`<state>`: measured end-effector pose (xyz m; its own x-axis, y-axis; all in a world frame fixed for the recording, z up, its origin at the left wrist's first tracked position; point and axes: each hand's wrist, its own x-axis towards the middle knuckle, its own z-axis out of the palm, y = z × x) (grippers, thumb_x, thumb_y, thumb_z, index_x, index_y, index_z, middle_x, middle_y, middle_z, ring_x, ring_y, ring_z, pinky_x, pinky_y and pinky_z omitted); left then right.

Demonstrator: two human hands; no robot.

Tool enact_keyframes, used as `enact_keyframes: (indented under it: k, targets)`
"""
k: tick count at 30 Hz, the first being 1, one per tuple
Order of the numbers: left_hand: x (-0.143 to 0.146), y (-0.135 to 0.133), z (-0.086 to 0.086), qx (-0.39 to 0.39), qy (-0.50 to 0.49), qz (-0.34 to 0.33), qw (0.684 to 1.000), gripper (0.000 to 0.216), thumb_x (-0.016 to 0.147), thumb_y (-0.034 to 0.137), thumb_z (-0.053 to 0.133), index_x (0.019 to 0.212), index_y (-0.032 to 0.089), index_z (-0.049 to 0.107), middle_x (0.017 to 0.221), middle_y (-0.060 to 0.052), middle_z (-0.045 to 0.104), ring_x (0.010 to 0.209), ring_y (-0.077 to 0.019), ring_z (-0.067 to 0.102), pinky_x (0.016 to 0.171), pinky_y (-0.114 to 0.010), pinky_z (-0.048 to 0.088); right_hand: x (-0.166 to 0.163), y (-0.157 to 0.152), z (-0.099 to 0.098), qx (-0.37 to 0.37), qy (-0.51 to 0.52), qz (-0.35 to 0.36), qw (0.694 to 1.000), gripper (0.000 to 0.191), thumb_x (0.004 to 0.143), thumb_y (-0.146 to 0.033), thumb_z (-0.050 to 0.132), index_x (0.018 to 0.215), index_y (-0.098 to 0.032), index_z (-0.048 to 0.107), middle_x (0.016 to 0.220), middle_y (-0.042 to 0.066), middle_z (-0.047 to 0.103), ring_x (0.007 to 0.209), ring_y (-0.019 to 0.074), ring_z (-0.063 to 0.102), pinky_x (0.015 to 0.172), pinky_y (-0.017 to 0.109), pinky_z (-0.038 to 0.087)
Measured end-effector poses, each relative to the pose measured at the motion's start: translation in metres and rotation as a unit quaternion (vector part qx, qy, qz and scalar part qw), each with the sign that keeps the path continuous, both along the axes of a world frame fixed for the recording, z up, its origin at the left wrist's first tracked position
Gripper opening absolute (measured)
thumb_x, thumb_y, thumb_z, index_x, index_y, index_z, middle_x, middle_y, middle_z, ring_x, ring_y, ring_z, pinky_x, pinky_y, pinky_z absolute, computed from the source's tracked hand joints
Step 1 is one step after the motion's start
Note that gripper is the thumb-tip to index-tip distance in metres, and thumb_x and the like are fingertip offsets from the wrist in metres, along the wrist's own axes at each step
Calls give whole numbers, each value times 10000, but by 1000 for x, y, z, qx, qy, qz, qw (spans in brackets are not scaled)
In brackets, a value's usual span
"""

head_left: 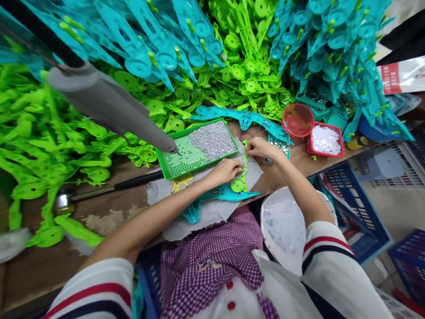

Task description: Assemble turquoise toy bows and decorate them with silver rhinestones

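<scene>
A slim lime-green plastic part with a round disc at its near end lies between my hands. My left hand is closed, its fingertips against the middle of the part's stem. At the far end of the stem, my right hand pinches the part. Any small piece inside the fingers is hidden. Below the disc, a teal plastic part rests on a grey cloth. To the left of the hands stands a green perforated tray holding many small silver metal pieces.
Heaped green parts and teal parts crowd the back. A grey tool hangs at the left above a hammer. Red containers and a box of white pieces stand right. A white-lined bin sits below the edge.
</scene>
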<state>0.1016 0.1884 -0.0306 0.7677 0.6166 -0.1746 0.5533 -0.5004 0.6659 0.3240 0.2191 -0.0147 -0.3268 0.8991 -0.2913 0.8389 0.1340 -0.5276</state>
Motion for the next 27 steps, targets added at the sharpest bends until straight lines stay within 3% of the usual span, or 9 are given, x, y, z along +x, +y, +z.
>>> enact_keyframes:
  k: [4,10,17,22,27]
  targets:
    - [1,1,4,4,15,-29,999,229,920,246,569,986,206,784,959,-62,779,887,-223,699,808,-295,475,2,1,-5,0,0,-2,1000,118,752,-217,675,799,-147,757,726,4,722,662,121,588,609,223,321]
    - [6,2,3,-46,9,50,998,233,880,359,653,846,180,798,790,-47,772,706,-188,664,678,-272,425,2,0,-3,9,-11,-1,1000,99,758,-229,680,777,-155,742,717,7,705,664,125,588,598,226,308]
    - [15,7,8,-81,30,63,994,274,825,397,668,723,159,757,673,-30,714,617,-166,599,603,-271,352,2,-2,0,7,-7,-4,1000,97,760,-236,676,772,-160,736,690,-5,683,647,117,570,592,226,295]
    - [15,10,4,-152,30,91,984,328,782,457,680,645,160,704,590,-18,660,559,-154,563,548,-266,341,2,-1,1,3,-22,-10,1000,104,761,-246,682,795,-167,742,731,1,706,674,123,588,598,227,297]
    - [18,6,-7,-223,9,134,966,285,743,440,729,714,159,692,563,-18,667,513,-161,605,531,-257,407,0,1,4,7,-39,6,999,99,759,-240,675,785,-173,743,740,4,711,650,119,576,587,234,284]
